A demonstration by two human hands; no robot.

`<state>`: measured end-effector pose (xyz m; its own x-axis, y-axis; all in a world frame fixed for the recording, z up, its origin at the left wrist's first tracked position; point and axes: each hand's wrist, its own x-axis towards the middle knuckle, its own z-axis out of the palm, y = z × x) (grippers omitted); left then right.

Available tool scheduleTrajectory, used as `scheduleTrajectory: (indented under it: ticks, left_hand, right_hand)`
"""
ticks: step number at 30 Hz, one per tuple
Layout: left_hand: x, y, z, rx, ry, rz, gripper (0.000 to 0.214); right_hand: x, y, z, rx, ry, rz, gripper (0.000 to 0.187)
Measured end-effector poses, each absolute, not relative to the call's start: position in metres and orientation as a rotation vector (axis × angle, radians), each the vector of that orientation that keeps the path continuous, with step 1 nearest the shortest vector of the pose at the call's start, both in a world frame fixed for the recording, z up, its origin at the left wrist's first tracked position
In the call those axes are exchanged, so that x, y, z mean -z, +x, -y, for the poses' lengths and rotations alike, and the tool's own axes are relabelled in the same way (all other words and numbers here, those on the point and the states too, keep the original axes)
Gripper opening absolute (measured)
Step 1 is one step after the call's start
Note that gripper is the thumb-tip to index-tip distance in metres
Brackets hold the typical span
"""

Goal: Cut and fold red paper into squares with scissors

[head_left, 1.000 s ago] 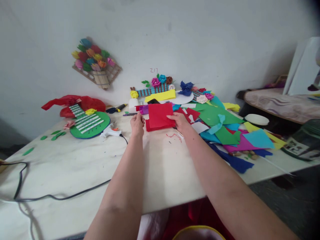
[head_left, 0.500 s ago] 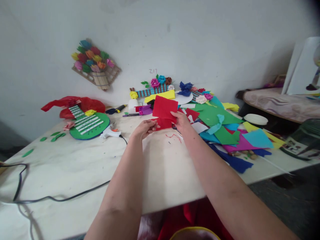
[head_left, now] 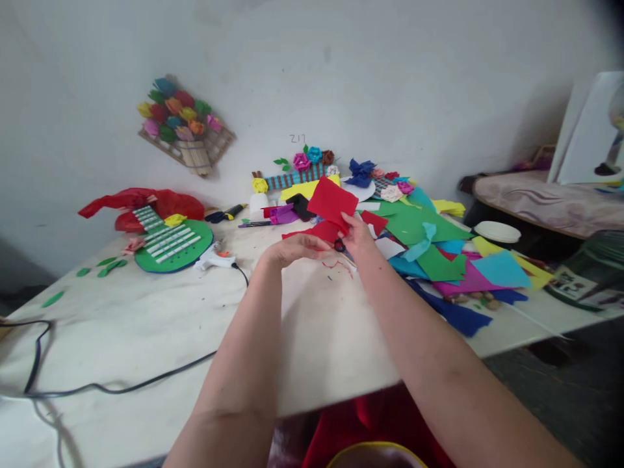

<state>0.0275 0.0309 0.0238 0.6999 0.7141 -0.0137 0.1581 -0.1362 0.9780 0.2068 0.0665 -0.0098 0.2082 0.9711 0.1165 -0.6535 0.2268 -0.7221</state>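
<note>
Between the thumb and fingers of my right hand [head_left: 358, 233] is a red paper square [head_left: 332, 198], raised above the table and tilted. My left hand [head_left: 298, 248] is low at the table's middle with its fingers stretched to the right, nothing visible in them. Just behind those fingers lies another red paper piece [head_left: 312, 232], partly covered by the hand. A small dark object [head_left: 339, 245], perhaps a scissors handle, shows between my hands. Thin red scraps [head_left: 341, 265] lie just in front.
To the left are a round green craft piece [head_left: 173, 244] with white strips, a white glue gun [head_left: 214, 261] with its black cord [head_left: 121, 392], and pliers [head_left: 227, 212]. Coloured paper sheets [head_left: 414, 227] pile up at right, near a glass jar [head_left: 592, 273]. Paper-flower crafts [head_left: 292, 179] stand by the wall.
The red square in my right hand has turned and shifted right. My left hand has let go of the red paper, its fingers now stretched out rightward. The lower red piece shows more to the left.
</note>
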Motion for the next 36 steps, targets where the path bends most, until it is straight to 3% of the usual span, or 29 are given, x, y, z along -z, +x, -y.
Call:
scheduleTrajectory:
  ticks: [6,9,12,15,23,36]
  left_hand:
    - [-0.027,0.028,-0.033,-0.647,1.689,-0.788,0.030]
    - [-0.023,0.025,-0.035,-0.693,1.597,-0.766,0.020]
    - [-0.020,0.022,-0.035,-0.619,1.495,-0.726,0.043]
    - [-0.017,0.023,-0.034,-0.639,1.420,-0.696,0.046]
    - [0.011,0.050,-0.044,-1.230,1.086,-0.593,0.028]
    - [0.009,0.061,-0.051,-1.600,0.604,-0.487,0.024]
  right_hand:
    - [0.011,0.207,-0.068,-1.247,-0.582,0.634,0.020]
    - [0.012,0.207,-0.068,-1.237,-0.582,0.663,0.022]
    - [0.012,0.205,-0.066,-1.220,-0.601,0.706,0.022]
    - [0.012,0.203,-0.065,-1.205,-0.598,0.755,0.021]
    - [0.017,0.195,-0.070,-1.189,-0.564,0.781,0.024]
    - [0.013,0.183,-0.060,-1.219,-0.658,1.045,0.029]
